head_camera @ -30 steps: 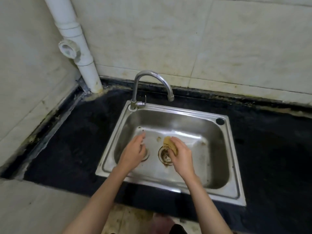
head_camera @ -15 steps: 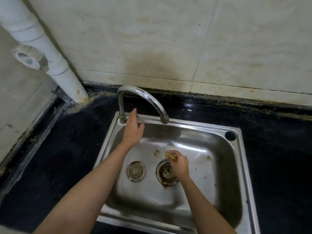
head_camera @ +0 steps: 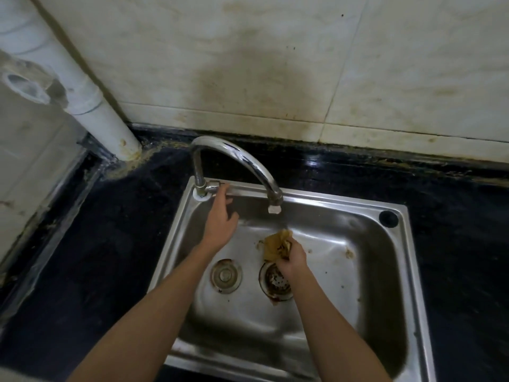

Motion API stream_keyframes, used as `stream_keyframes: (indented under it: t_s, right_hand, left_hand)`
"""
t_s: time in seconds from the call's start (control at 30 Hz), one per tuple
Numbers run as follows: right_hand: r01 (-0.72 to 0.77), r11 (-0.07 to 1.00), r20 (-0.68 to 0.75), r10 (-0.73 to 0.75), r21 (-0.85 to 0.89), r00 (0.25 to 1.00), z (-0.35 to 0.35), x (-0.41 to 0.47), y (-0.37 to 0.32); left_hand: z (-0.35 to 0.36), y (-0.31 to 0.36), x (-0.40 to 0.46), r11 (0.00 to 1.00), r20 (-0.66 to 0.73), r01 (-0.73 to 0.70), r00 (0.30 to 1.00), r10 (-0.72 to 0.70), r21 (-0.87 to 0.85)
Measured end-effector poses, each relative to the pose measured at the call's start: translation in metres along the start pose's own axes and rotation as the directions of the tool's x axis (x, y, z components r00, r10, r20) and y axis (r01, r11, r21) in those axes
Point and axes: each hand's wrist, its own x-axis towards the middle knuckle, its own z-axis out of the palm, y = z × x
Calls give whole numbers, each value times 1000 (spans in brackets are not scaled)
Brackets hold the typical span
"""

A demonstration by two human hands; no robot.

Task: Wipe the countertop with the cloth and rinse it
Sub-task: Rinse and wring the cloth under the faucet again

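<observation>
We grip the crumpled, yellow-brown cloth point(head_camera: 276, 245) in our closed right hand point(head_camera: 292, 259) under the curved chrome tap point(head_camera: 237, 161), over the stainless-steel sink point(head_camera: 396, 274) in the glossy black worktop point(head_camera: 115, 244), while our open left hand point(head_camera: 220, 224) reaches its small lever.

Dim, warm-toned indoor light; a dark shadow falls on the tiled wall point(head_camera: 248, 78) behind the faucet point(head_camera: 237, 161), and the black surface point(head_camera: 454, 216) is nearly featureless apart from a small specular glint near its back edge. Bright highlights run along the chrome faucet arc and the stainless sink point(head_camera: 396, 213) rim and basin floor, while the near basin wall sits in shadow. Wide-angle distortion bends the white drain pipe point(head_camera: 91, 106) and wall lines at the left edge; pipe and the right hand point(head_camera: 293, 260) show soft blur, centre reasonably sharp.
</observation>
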Motion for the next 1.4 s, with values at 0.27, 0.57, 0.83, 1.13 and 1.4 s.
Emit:
stream_keyframes:
  t_s: [0.27, 0.57, 0.83, 1.13, 1.4]
  right_hand:
    - [-68, 995, 86, 62, 76, 994, 14, 6, -8]
    - [-27, 982, 25, 23, 185, 999, 9, 8, -12]
    - [13, 988, 61, -22, 152, 998, 4, 3, -10]
    - [-55, 969, 83, 36, 240, 996, 14, -8, -7]
    - [-105, 942, 86, 82, 318, 993, 18, 5, 2]
  left_hand:
    - [-4, -19, -25, 992, 179, 15, 983, -38, 128]
    - [12, -9, -34, 989, -25, 50, 999, -47, 140]
    - [72, 2, -71, 986, -203, 65, 979, -33, 151]
    - [106, 23, -31, 520, 232, 729, 654, -720, -445]
    - [100, 7, -37, 479, 179, 719, 629, -756, -504]
